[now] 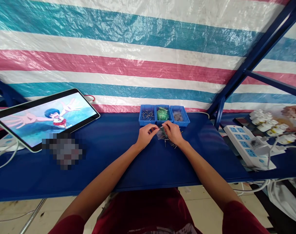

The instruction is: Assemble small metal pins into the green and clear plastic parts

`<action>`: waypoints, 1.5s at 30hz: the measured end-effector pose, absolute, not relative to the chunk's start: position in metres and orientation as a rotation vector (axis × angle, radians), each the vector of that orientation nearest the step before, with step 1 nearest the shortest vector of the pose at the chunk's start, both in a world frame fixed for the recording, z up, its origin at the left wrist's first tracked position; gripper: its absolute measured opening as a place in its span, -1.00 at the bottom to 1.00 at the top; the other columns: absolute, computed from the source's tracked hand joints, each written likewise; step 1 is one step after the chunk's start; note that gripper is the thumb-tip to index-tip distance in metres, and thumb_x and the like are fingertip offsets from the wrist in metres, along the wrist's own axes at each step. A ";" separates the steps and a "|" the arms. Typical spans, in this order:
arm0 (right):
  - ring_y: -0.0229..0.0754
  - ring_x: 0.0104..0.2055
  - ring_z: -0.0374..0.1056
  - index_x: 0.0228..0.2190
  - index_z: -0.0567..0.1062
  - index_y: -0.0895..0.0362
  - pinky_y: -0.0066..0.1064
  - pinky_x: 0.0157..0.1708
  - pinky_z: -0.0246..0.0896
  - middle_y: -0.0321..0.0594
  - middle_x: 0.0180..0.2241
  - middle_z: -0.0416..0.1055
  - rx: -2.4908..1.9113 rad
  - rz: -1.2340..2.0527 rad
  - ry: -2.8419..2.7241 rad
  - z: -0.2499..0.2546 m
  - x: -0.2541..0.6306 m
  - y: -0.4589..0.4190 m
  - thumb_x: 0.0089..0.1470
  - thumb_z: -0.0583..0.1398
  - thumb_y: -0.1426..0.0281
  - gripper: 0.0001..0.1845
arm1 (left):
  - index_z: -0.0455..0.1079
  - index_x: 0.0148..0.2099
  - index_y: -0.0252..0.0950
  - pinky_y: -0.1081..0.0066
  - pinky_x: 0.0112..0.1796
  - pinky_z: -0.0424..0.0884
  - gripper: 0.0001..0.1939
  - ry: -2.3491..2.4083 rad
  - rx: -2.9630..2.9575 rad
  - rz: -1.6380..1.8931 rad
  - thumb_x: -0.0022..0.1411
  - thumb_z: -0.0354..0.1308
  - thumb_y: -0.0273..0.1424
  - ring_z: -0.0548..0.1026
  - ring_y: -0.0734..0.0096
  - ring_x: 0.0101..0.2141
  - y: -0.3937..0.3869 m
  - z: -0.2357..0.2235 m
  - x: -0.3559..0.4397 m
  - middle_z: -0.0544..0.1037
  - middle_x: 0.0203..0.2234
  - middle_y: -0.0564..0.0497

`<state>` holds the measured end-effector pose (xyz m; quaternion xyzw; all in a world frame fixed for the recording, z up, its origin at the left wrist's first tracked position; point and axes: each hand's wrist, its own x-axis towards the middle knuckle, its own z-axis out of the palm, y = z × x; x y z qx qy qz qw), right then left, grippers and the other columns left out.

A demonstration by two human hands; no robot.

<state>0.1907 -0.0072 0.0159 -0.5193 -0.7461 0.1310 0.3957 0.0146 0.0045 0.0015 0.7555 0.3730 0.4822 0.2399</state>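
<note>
My left hand (146, 136) and my right hand (173, 134) meet just in front of three blue bins. Thumb and forefinger of each are pinched, with a thin, small metal-looking piece (160, 127) between them; its exact kind is too small to tell. Beneath my right hand lies a loose heap of thin metal pieces (166, 141), partly hidden by it. The left bin (148, 123) holds dark metal pin-like pieces (148, 114). Green small pieces (163, 113) fill the middle bin (160, 123), and greyish translucent ones (177, 116) lie in the right bin (183, 123).
A tablet (53, 118) playing a cartoon leans at the left of the blue table (109, 136), near a blurred-out item (65, 151). On the right are a white power strip (245, 146), white plugs (265, 120), a blue metal frame (219, 109) and another person's hands (295, 113).
</note>
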 end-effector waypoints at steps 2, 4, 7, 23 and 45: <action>-0.23 -0.57 0.25 -0.49 0.29 0.09 -0.44 -0.45 0.06 -0.33 -0.63 0.28 -1.316 0.321 -1.892 0.015 0.191 -0.007 0.26 -0.01 0.24 -0.68 | 0.46 -0.31 -0.29 0.50 -0.44 0.32 -0.80 1.011 2.075 1.322 0.23 0.14 -0.27 0.43 0.49 -0.47 0.004 0.002 0.015 0.53 -0.45 0.02; -0.24 -0.58 0.24 -0.51 0.29 0.09 -0.45 -0.45 0.06 -0.34 -0.64 0.27 -1.320 0.317 -1.893 0.015 0.191 -0.007 0.26 -0.01 0.24 -0.67 | 0.46 -0.32 -0.30 0.51 -0.45 0.32 -0.81 1.004 2.074 1.328 0.22 0.14 -0.28 0.42 0.50 -0.48 0.003 0.003 0.015 0.53 -0.45 0.02; -0.25 -0.58 0.23 -0.53 0.29 0.09 -0.45 -0.45 0.06 -0.33 -0.64 0.28 -1.330 0.300 -1.890 0.015 0.191 -0.007 0.27 -0.02 0.22 -0.63 | 0.46 -0.31 -0.30 0.51 -0.46 0.32 -0.82 0.995 2.072 1.328 0.22 0.14 -0.29 0.42 0.51 -0.49 0.002 0.004 0.016 0.53 -0.45 0.02; -0.27 -0.59 0.20 -0.61 0.27 0.09 -0.43 -0.48 0.07 -0.31 -0.67 0.24 -1.296 0.311 -1.909 0.018 0.189 -0.009 0.27 -0.10 0.08 -0.47 | 0.45 -0.28 -0.29 0.51 -0.44 0.33 -0.74 1.028 2.073 1.303 0.29 0.03 -0.26 0.45 0.47 -0.44 0.006 0.001 0.014 0.56 -0.39 -0.01; -0.19 -0.43 0.32 -0.45 0.38 0.11 -0.39 -0.36 0.18 -0.20 -0.49 0.39 -1.171 0.286 -1.876 0.018 0.188 -0.010 0.26 -0.04 0.16 -0.61 | 0.46 -0.28 -0.31 0.52 -0.47 0.33 -0.75 1.042 1.825 1.388 0.18 0.17 -0.20 0.39 0.52 -0.53 0.006 0.001 0.013 0.51 -0.51 0.05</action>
